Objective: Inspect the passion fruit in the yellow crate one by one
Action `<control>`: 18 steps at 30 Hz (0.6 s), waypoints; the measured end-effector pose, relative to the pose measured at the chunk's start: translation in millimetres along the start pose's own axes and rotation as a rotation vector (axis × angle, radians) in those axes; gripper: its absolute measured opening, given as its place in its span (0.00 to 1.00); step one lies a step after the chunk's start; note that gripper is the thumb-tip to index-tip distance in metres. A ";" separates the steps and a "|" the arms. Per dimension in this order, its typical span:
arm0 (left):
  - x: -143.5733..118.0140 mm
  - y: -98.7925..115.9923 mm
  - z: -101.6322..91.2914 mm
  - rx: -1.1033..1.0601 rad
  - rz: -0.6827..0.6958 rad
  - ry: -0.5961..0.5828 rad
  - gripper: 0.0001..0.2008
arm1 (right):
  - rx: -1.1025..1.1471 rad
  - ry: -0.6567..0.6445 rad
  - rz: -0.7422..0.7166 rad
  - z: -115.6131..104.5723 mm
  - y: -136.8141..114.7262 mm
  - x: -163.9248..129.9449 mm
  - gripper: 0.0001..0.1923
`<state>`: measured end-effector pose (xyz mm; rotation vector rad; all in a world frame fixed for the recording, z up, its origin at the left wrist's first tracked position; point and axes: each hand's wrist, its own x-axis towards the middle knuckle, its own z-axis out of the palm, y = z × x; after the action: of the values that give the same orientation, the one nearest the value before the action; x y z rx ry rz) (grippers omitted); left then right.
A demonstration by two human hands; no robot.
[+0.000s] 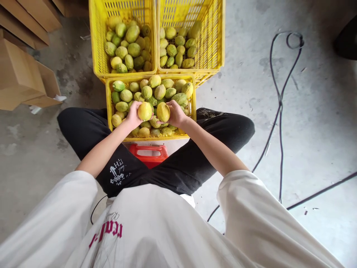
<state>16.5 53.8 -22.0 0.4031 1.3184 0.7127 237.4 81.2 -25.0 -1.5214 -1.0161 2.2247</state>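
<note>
My left hand [135,114] is closed round a yellow lemon-like fruit [145,111], its fingers mostly hidden behind it. In my right hand [175,113] is another yellow fruit [163,112], slightly greener at one side. Both fruits are held side by side, a small gap apart, above the near yellow crate [193,111]. Oval green and yellow fruits [160,92] of the same kind fill this crate, which stands between my bent legs.
Two more yellow crates, one at left [96,44] and one at right [220,37], stand behind with similar fruits. A red plastic object with a handle [150,160] sits between my legs. Cardboard boxes [22,70] lie at left. A black cable [280,100] runs over the concrete floor.
</note>
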 end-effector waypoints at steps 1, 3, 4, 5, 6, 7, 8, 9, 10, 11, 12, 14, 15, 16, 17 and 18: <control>0.0 1.1 -0.9 -0.016 -0.007 -0.003 0.25 | -0.033 -0.009 0.003 -0.3 -0.1 0.1 0.25; 0.1 2.4 -1.9 -0.042 -0.012 -0.004 0.21 | -0.073 -0.020 0.022 0.2 -1.2 -0.1 0.26; 0.2 2.4 -1.9 -0.050 -0.011 -0.004 0.20 | -0.081 -0.021 0.035 0.9 -2.0 -0.3 0.25; 0.2 2.1 -1.6 -0.051 -0.012 -0.007 0.18 | -0.072 -0.020 0.053 2.0 -2.7 -0.7 0.25; 0.3 1.5 -1.0 -0.048 -0.015 -0.010 0.17 | -0.037 -0.008 0.070 3.1 -3.4 -1.0 0.23; 0.4 0.5 -0.4 -0.047 -0.015 -0.011 0.17 | 0.030 0.023 0.074 4.4 -3.8 -1.4 0.20; 0.5 -0.6 0.2 -0.056 -0.012 -0.011 0.16 | 0.121 0.071 0.064 5.6 -3.8 -1.9 0.17; 0.7 -1.8 0.5 -0.070 -0.012 -0.012 0.16 | 0.217 0.125 0.044 6.7 -3.6 -2.3 0.13; 0.9 -3.0 0.7 -0.087 -0.007 -0.012 0.16 | 0.300 0.173 0.023 7.5 -3.2 -2.7 0.09; 1.1 -4.1 0.5 -0.104 0.003 -0.010 0.17 | 0.357 0.206 0.004 8.1 -2.6 -2.9 0.05; 1.3 -5.1 0.1 -0.114 0.016 -0.008 0.17 | 0.390 0.220 -0.007 8.2 -1.8 -2.8 0.04; 1.1 -6.5 -1.0 -0.106 0.040 0.000 0.19 | 0.419 0.216 -0.012 7.7 0.2 -1.6 0.02; 0.8 -6.9 -1.3 -0.099 0.050 0.005 0.20 | 0.427 0.206 -0.015 7.2 1.5 -0.3 0.02; 0.3 -7.2 -1.3 -0.098 0.059 0.010 0.20 | 0.433 0.197 -0.020 6.7 3.0 1.3 0.03; -0.4 -7.3 -1.0 -0.107 0.068 0.017 0.20 | 0.440 0.192 -0.026 6.2 4.6 3.1 0.04; -1.1 -7.3 -0.3 -0.125 0.080 0.023 0.19 | 0.449 0.188 -0.028 5.7 6.2 5.0 0.05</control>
<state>17.9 47.6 -25.9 0.3489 1.2772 0.8646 231.3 77.2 -31.5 -1.4584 -0.4392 2.0591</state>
